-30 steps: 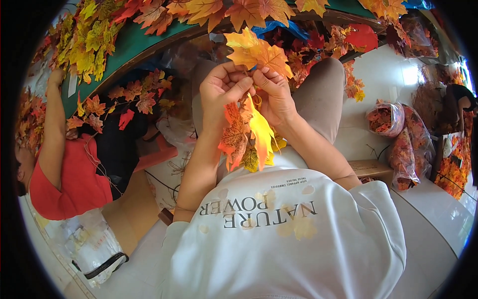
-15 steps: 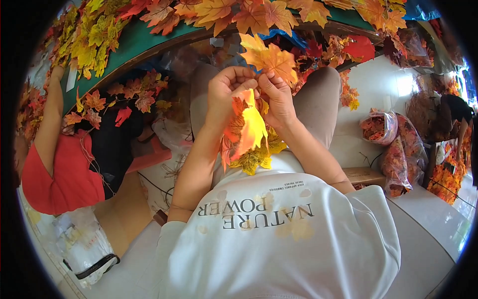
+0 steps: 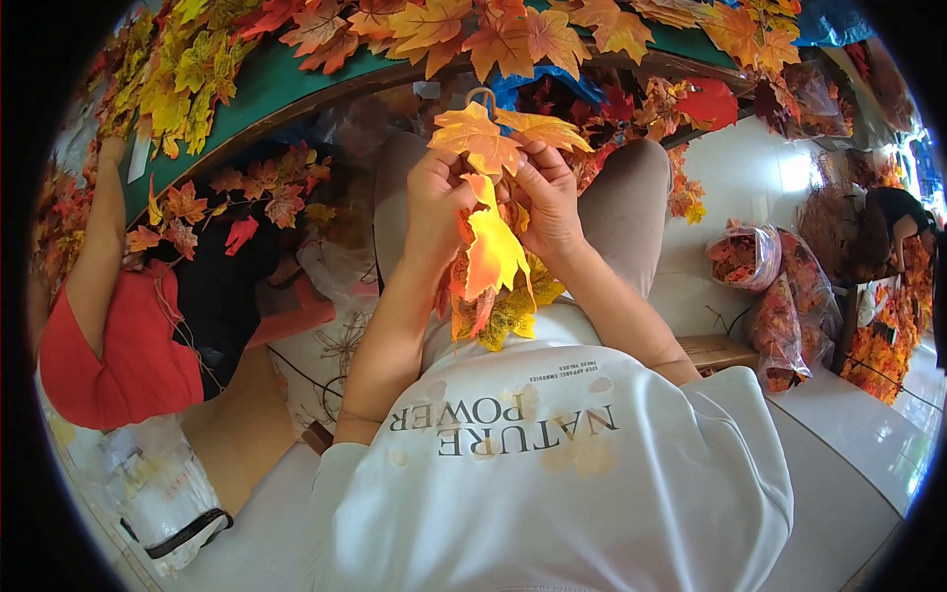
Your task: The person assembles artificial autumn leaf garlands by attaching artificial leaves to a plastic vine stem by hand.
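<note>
Up in front of my chest, both hands hold one artificial maple leaf garland [image 3: 496, 252]. My left hand [image 3: 437, 195] is closed, its fingers pinching at the garland's upper part. Close beside it my right hand [image 3: 550, 205] is closed too, thumb and index finger at the base of an orange leaf [image 3: 546, 130]. Another orange leaf [image 3: 479, 138] spreads above my left fingers, and a thin brown stem loop [image 3: 481, 95] sticks up behind it. Yellow, orange and red leaves hang below the hands toward my shirt. The exact pinch points are partly hidden by leaves.
A green table [image 3: 252, 89] with a brown edge stands ahead, heaped with orange and yellow leaves. At left sits a person in a red shirt [image 3: 118, 345]. Plastic bags of leaves [image 3: 784, 321] lie on the floor at right, near a cardboard box [image 3: 718, 350].
The orange leaves above my hands have swung apart, one now to the left and one to the right. A stem loop has come into sight, and my hands are slightly lower.
</note>
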`<control>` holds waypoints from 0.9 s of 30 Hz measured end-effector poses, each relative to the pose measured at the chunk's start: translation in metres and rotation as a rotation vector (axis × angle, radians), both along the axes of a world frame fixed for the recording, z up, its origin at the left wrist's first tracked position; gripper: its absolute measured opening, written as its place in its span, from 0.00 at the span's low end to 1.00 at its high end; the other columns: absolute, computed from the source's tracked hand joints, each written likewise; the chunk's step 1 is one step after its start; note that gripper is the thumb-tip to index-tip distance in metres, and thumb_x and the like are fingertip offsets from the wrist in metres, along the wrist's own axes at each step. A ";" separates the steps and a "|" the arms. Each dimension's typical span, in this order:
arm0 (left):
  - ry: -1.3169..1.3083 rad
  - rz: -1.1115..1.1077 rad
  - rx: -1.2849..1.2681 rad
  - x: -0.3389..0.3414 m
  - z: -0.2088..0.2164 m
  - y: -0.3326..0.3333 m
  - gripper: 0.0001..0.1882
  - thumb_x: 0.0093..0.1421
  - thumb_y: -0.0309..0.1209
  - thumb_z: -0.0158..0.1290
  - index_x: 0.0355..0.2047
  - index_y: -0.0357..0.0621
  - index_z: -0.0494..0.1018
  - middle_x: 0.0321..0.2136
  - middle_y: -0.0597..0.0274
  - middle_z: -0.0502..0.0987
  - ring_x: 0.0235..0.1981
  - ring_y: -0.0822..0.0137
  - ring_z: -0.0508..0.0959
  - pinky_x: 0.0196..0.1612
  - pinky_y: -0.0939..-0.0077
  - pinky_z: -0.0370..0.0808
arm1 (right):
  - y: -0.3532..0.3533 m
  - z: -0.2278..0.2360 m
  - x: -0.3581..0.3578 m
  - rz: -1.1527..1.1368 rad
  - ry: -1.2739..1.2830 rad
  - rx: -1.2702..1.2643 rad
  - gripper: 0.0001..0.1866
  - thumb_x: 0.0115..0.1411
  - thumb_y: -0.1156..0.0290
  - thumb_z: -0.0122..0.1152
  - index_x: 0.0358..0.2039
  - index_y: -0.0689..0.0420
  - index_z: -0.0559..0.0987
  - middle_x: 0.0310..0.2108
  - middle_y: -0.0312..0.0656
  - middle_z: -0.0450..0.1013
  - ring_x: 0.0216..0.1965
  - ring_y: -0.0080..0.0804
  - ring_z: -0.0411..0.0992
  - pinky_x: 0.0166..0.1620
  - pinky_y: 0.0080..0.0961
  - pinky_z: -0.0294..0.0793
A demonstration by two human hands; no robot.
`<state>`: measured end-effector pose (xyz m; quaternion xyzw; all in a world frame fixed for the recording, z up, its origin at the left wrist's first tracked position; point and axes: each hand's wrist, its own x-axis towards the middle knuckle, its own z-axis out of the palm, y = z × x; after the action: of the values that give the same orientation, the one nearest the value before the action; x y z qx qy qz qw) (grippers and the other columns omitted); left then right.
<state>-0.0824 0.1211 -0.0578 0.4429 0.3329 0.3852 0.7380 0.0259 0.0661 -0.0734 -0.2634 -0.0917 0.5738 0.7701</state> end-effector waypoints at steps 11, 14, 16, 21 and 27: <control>-0.064 -0.073 -0.015 0.006 -0.002 0.004 0.08 0.52 0.18 0.54 0.31 0.35 0.67 0.25 0.62 0.72 0.22 0.73 0.73 0.25 0.82 0.71 | -0.002 -0.014 0.005 0.031 -0.101 -0.021 0.10 0.56 0.77 0.56 0.40 0.58 0.74 0.30 0.36 0.73 0.25 0.22 0.70 0.30 0.18 0.72; -0.096 -0.043 0.011 0.003 -0.006 0.001 0.09 0.52 0.19 0.54 0.33 0.37 0.67 0.25 0.63 0.72 0.20 0.73 0.72 0.24 0.83 0.69 | 0.000 -0.013 0.006 0.071 -0.122 0.001 0.11 0.56 0.78 0.56 0.41 0.59 0.74 0.31 0.36 0.73 0.28 0.24 0.71 0.32 0.21 0.72; -0.097 -0.106 -0.024 0.002 -0.007 0.006 0.07 0.53 0.21 0.52 0.34 0.38 0.68 0.25 0.64 0.72 0.20 0.74 0.71 0.24 0.84 0.69 | -0.001 -0.017 0.010 0.191 -0.131 0.052 0.12 0.56 0.77 0.57 0.42 0.59 0.74 0.33 0.36 0.73 0.33 0.24 0.71 0.36 0.22 0.72; -0.116 -0.126 -0.149 -0.014 -0.020 0.021 0.09 0.57 0.24 0.47 0.39 0.41 0.70 0.30 0.66 0.73 0.26 0.76 0.72 0.27 0.83 0.69 | 0.001 -0.018 0.023 0.132 -0.542 -0.026 0.12 0.52 0.79 0.61 0.38 0.61 0.74 0.35 0.36 0.73 0.35 0.22 0.71 0.40 0.20 0.71; 0.644 -0.062 1.005 -0.021 0.023 0.005 0.13 0.48 0.16 0.53 0.36 0.41 0.70 0.26 0.59 0.71 0.27 0.60 0.74 0.31 0.73 0.71 | 0.005 -0.007 0.037 0.319 0.128 0.233 0.21 0.50 0.71 0.50 0.45 0.65 0.70 0.41 0.45 0.71 0.44 0.34 0.69 0.50 0.30 0.66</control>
<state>-0.1035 0.1263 -0.0344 0.8419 0.3037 0.3200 0.3108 0.0628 0.0708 -0.0804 -0.1178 -0.1490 0.6894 0.6991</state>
